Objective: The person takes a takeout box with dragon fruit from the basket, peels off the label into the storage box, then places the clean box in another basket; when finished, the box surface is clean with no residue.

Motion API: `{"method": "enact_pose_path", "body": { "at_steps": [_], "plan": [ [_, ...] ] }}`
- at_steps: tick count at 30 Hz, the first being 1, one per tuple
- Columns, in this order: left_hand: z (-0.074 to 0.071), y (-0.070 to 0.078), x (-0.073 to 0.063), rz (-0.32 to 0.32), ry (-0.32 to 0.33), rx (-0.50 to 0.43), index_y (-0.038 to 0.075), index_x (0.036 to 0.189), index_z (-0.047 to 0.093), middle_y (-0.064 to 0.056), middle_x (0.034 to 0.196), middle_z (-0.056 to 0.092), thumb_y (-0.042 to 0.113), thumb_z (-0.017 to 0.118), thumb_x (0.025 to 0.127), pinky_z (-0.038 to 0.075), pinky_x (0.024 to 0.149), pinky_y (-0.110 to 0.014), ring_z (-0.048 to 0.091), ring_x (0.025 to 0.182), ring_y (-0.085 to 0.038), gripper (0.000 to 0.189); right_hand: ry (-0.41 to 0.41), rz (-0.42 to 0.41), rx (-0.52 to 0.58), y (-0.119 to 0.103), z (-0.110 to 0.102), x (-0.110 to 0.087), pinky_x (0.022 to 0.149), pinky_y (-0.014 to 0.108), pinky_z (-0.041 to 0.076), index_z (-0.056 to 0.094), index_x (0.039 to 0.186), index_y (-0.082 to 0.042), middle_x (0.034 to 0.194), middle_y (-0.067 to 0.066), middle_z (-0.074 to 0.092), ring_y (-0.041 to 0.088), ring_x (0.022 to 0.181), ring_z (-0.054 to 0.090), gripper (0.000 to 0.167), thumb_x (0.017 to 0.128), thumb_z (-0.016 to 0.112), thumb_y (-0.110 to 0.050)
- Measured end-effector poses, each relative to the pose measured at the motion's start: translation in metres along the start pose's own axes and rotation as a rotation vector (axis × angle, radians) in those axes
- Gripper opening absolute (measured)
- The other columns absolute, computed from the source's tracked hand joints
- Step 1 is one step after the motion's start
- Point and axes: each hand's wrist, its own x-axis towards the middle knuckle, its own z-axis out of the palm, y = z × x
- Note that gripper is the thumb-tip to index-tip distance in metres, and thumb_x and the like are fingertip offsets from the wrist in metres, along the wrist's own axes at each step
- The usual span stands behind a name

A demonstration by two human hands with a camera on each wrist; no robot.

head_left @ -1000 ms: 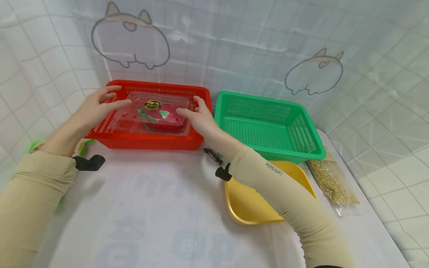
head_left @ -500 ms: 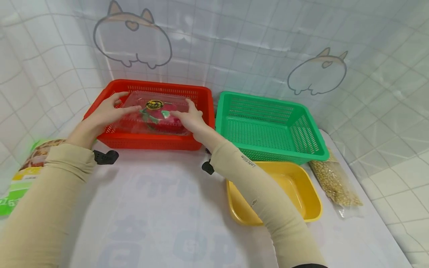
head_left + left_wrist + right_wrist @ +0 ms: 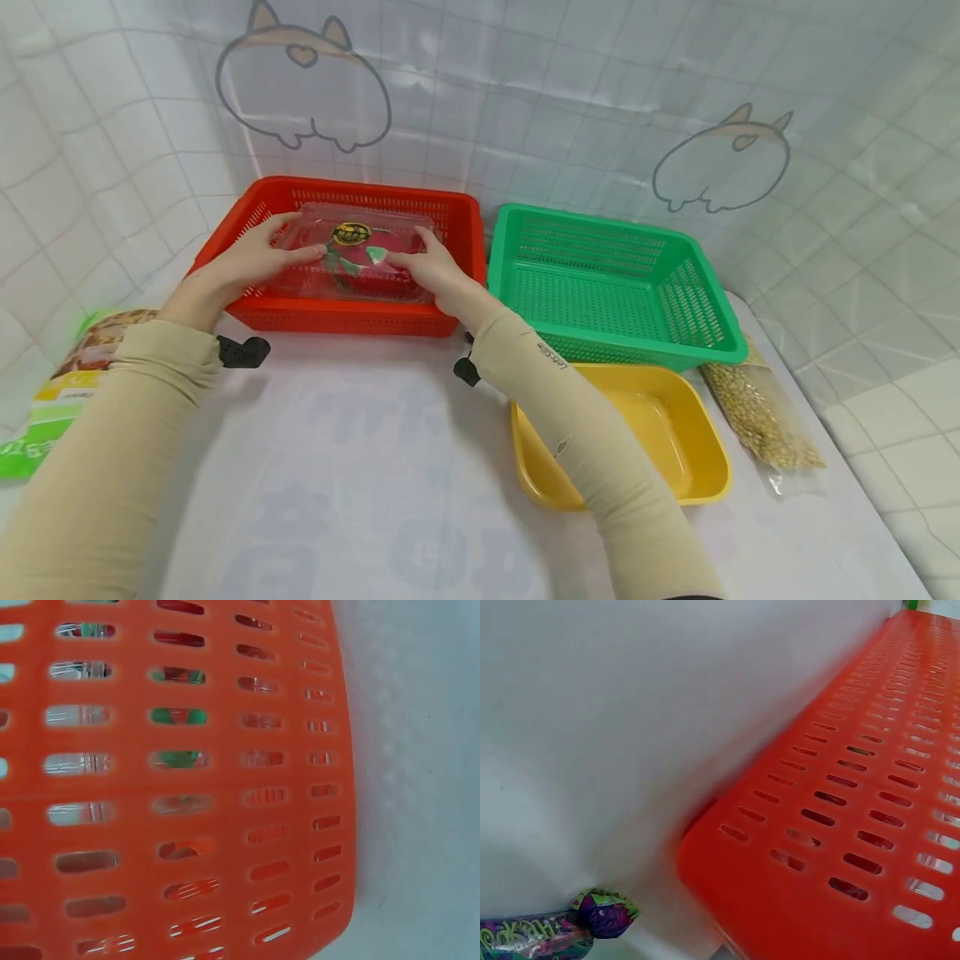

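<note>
White table (image 3: 390, 483), left grip (image 3: 258, 257) and right grip (image 3: 441, 273) now drawn inward, grasping clear box (image 3: 360, 262) in red basket (image 3: 352, 320)

Lettering as I read it over the remote feed. Right sleeve (image 3: 581, 417): "Let's Slim" in small dark type, upside down in my head view. Clear box (image 3: 322, 215): an oval black-and-yellow label (image 3: 351, 233) on the lid, its yellow characters too small for me to read. Bag at the far left (image 3: 56, 400): pale figures on the green lower part, among which I make out "16"; the adjoining marks are uncertain to me. Worktop (image 3: 360, 475): large, faded bluish characters, too pale for me to decipher. Candy wrapper (image 3: 536, 937), seen from my right wrist view: stylised light-green letters on purple, which I cannot resolve into a word.
</note>
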Motion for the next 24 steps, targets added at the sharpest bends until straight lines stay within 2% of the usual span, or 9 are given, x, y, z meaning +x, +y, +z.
{"method": "enact_pose_path", "body": {
  "at_steps": [3,10,18,24],
  "plan": [
    [0.0005,-0.0002,0.0016,0.004,-0.026,-0.002,0.011,0.161,-0.003,-0.021,0.167,-0.002,0.051,0.058,0.096,0.014,0.118,-0.068,0.002,0.152,-0.044,0.097,0.0,0.019,0.006,0.0004,-0.0006,0.0006,0.109,0.042,0.046,0.025,0.158,-0.031,0.148,0.001,0.043,0.02,0.129,0.044,0.073,0.097,0.065,-0.028],
    [-0.0001,-0.0014,0.0044,0.001,-0.069,0.014,0.01,0.16,-0.007,-0.02,0.166,-0.006,0.047,0.056,0.098,0.01,0.118,-0.068,-0.002,0.152,-0.043,0.096,-0.006,0.034,0.006,0.0007,-0.0011,0.0015,0.119,0.051,0.032,0.024,0.159,-0.032,0.158,0.001,0.035,0.024,0.143,0.032,0.073,0.098,0.063,-0.027],
    [0.0003,-0.0014,0.0032,-0.013,-0.093,0.005,0.016,0.161,-0.008,-0.022,0.166,-0.003,0.044,0.054,0.1,0.02,0.113,-0.074,0.004,0.148,-0.048,0.091,-0.006,0.04,0.015,0.0005,-0.0026,0.0018,0.119,0.053,0.031,0.025,0.158,-0.034,0.159,0.002,0.034,0.025,0.144,0.031,0.07,0.099,0.061,-0.03],
    [0.0004,-0.0032,0.0046,0.0,-0.071,0.002,0.016,0.162,-0.002,-0.02,0.166,0.002,0.042,0.055,0.099,0.022,0.111,-0.074,0.005,0.149,-0.047,0.088,-0.015,0.041,0.04,0.0008,-0.0043,0.0023,0.119,0.051,0.032,0.026,0.158,-0.035,0.157,0.002,0.035,0.025,0.143,0.032,0.068,0.1,0.06,-0.03]
  ]
}}
